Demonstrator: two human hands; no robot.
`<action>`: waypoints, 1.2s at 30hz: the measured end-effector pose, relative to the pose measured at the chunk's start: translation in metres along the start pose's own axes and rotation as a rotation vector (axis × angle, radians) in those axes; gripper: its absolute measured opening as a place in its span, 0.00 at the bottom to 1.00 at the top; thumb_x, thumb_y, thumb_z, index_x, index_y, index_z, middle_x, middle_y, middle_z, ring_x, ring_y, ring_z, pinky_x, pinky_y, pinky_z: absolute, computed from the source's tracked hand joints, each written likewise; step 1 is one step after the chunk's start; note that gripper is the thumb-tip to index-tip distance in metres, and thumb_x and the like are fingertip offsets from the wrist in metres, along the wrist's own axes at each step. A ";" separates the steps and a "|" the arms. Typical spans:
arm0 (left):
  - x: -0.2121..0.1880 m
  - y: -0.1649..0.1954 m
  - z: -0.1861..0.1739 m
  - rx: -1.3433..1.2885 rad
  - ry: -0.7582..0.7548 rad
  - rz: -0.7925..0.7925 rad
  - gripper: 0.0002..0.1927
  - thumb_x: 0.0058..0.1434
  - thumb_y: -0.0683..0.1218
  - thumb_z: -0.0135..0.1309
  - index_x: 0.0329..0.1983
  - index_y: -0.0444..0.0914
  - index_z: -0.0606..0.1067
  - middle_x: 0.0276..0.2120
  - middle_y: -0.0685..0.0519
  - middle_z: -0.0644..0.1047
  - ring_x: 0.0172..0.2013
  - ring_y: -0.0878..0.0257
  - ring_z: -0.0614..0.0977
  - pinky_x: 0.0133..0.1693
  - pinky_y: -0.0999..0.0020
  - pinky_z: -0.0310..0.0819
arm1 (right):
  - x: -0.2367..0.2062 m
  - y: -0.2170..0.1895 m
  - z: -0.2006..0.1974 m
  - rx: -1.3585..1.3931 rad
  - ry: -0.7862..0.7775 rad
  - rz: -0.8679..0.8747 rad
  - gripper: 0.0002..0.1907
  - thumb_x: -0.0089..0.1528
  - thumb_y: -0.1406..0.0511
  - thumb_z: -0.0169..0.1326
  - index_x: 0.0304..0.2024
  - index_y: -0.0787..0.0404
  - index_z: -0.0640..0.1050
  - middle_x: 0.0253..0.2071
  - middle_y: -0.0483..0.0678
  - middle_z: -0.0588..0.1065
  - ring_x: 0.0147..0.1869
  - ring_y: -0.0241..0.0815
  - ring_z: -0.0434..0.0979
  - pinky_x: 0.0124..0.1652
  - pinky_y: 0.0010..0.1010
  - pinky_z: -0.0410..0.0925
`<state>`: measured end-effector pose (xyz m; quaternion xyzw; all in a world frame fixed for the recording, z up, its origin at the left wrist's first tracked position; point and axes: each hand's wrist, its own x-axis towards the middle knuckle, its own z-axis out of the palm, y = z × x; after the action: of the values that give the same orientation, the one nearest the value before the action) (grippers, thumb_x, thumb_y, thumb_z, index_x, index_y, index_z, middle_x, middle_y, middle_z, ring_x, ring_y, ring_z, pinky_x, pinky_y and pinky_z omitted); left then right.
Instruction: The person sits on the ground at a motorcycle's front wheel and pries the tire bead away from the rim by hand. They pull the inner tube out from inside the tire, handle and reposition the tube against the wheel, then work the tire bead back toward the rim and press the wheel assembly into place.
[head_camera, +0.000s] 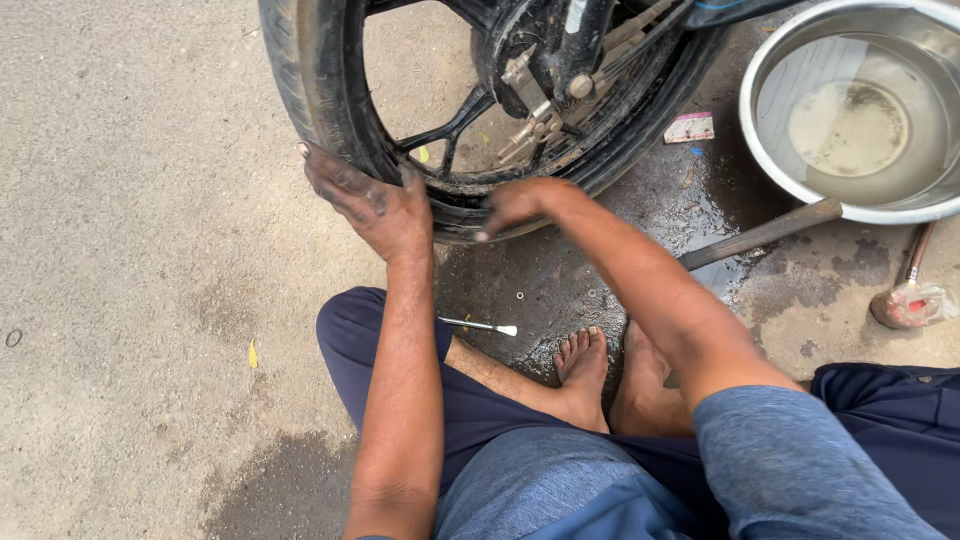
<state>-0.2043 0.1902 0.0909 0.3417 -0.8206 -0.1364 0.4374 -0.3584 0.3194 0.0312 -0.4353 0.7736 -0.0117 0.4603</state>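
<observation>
A black motorcycle tyre (310, 75) on a dark spoked rim stands upright at the top of the view. My left hand (370, 200), smeared with grease, lies flat against the tyre's lower left sidewall with its fingers spread. My right hand (520, 203) presses on the bottom of the tyre, its fingers curled down at the tread; it looks blurred. Neither hand holds a tool. My bare feet (600, 380) rest on the wet ground below the wheel.
A steel basin (770, 150) of murky water sits at the top right. A wooden-handled tool (760, 235) lies beside it, and a small tool (480, 326) lies near my knee. A plastic-wrapped handle (910, 295) lies at right. The concrete is wet around the wheel.
</observation>
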 end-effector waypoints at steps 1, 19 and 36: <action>0.000 0.001 -0.001 0.002 0.001 0.000 0.61 0.56 0.45 0.68 0.78 0.34 0.36 0.72 0.30 0.49 0.73 0.32 0.54 0.74 0.43 0.54 | -0.011 0.017 -0.003 0.020 -0.017 0.091 0.50 0.56 0.39 0.59 0.72 0.57 0.63 0.77 0.56 0.54 0.80 0.58 0.50 0.72 0.56 0.48; -0.001 -0.012 0.009 0.039 0.009 0.057 0.61 0.60 0.47 0.69 0.79 0.35 0.35 0.75 0.33 0.45 0.75 0.33 0.51 0.76 0.42 0.51 | 0.012 -0.001 0.006 0.208 0.250 -0.340 0.34 0.58 0.47 0.60 0.56 0.64 0.78 0.55 0.57 0.78 0.59 0.52 0.78 0.58 0.44 0.69; 0.008 0.011 -0.003 -0.048 0.021 -0.009 0.60 0.55 0.44 0.67 0.79 0.34 0.38 0.72 0.29 0.48 0.72 0.30 0.56 0.72 0.43 0.58 | 0.025 0.006 0.010 0.051 0.167 -0.054 0.46 0.47 0.39 0.66 0.50 0.72 0.81 0.50 0.62 0.81 0.53 0.56 0.83 0.54 0.42 0.71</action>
<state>-0.2097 0.1925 0.1035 0.3361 -0.8107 -0.1545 0.4537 -0.3598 0.3098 0.0057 -0.4418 0.7966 -0.0800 0.4047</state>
